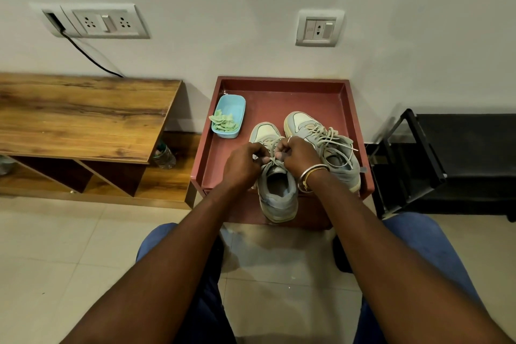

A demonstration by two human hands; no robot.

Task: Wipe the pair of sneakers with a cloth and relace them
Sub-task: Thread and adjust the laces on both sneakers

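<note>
Relacing seems under way: the left hand (242,165) and right hand (296,156) each pinch the lace (274,146) of the near sneaker (277,195) on the red counter (279,103), so tying likely needs an even pull.

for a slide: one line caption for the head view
Left hand and right hand pinch the laces of the near sneaker on a red tray, second sneaker alongside
</note>
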